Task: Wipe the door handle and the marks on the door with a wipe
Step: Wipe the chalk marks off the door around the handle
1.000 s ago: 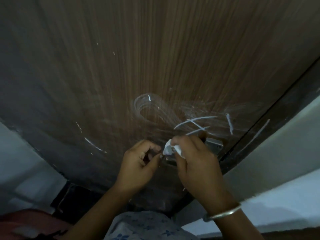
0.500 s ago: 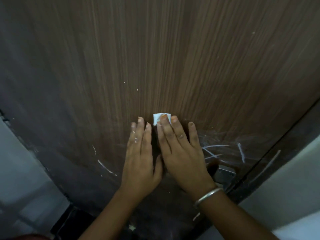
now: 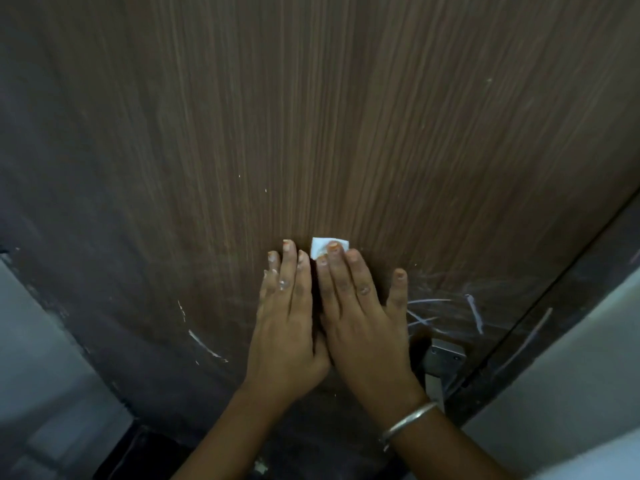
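A brown wood-grain door fills the view. My right hand lies flat against it and presses a small white wipe under its fingertips; only the wipe's top edge shows. My left hand rests flat on the door right beside it, fingers together, holding nothing. White chalk-like marks cross the door just right of my right hand, and another streak lies lower left. The metal handle plate sits below the right marks, partly hidden by my right wrist.
The dark door frame runs diagonally at right, with a pale wall beyond it carrying a faint streak. A pale wall also shows at lower left. A metal bangle circles my right wrist.
Both hands rose from the handle, where they were pinching the wipe, and now lie flat on the door higher up. The view tilted up; the swirl smear is under my hands.
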